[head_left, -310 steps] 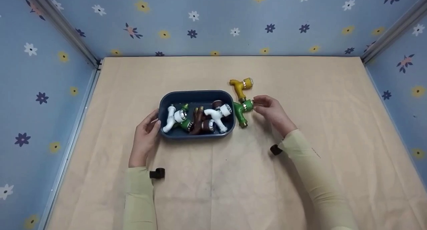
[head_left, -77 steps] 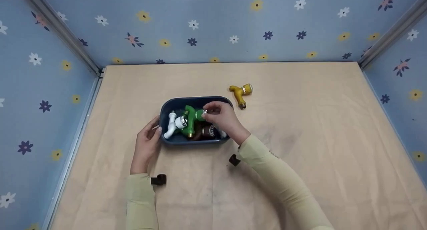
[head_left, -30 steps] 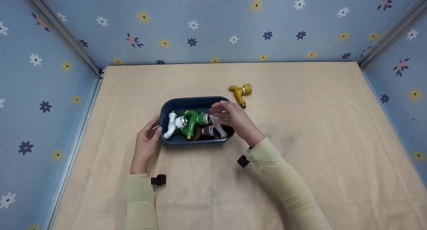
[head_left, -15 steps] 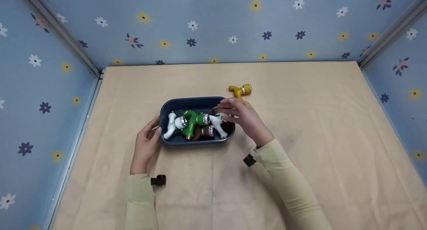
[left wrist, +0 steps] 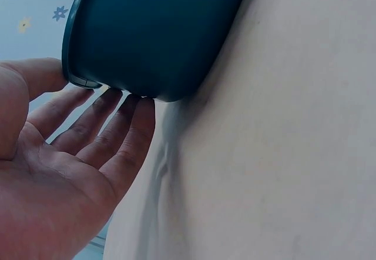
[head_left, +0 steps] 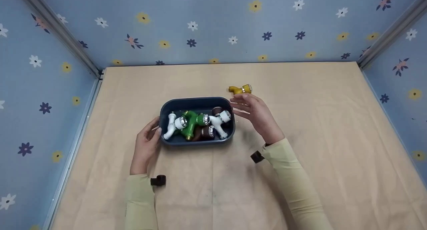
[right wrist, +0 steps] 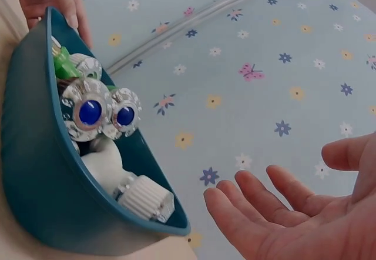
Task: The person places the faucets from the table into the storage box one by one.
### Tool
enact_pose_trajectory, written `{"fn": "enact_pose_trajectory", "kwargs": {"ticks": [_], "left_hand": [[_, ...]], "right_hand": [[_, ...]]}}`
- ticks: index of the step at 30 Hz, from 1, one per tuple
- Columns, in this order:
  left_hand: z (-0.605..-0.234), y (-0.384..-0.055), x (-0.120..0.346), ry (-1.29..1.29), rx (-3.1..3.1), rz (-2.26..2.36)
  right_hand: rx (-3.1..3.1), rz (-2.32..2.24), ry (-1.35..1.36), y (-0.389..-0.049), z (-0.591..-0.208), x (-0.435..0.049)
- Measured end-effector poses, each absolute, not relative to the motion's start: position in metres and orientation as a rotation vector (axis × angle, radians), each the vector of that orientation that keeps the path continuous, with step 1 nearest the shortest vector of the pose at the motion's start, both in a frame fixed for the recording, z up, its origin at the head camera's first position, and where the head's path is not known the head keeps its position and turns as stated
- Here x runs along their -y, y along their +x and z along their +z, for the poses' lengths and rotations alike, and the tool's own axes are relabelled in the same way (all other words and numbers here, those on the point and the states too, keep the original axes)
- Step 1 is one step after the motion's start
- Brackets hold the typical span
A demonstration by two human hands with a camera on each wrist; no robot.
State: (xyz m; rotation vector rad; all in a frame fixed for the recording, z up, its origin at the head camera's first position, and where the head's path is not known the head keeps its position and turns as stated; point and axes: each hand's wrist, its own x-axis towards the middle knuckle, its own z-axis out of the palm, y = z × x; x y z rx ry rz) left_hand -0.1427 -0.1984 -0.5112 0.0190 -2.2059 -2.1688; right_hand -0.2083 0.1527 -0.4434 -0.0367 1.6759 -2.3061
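A dark blue plastic bin (head_left: 196, 142) holds several small taps. Inside are a white tap (head_left: 171, 126) at the left, a green tap (head_left: 191, 123) in the middle, brown taps (head_left: 207, 132) partly covered, and another white tap (head_left: 217, 124) at the right. My left hand (head_left: 146, 141) touches the bin's left end; in the left wrist view its fingers (left wrist: 126, 148) lie fairly straight against the outer wall, thumb by the rim. My right hand (head_left: 258, 115) hovers off the bin's right end, holding nothing, fingers spread. It partly hides a yellow tap (head_left: 241, 89) lying on the table.
A beige cloth covers the table (head_left: 213, 196). Blue flowered panels (head_left: 213, 26) enclose the back and both sides. A small black wrist camera (head_left: 158, 180) sits at the left wrist and another camera (head_left: 257, 157) at the right.
Earlier my right hand took the green tap from beside the bin, put it inside and let go. It has since drawn back rightward toward the yellow tap. My left hand has stayed at the bin.
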Motion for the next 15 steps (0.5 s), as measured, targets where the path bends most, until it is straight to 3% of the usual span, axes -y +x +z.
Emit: {"fn": "enact_pose_trajectory", "kwargs": {"ticks": [15], "left_hand": [[-0.512,-0.143,0.198,0.046,2.193,-2.186]], "right_hand": [[-1.784,-2.34,0.126,-0.218,-0.456,-0.186]]}}
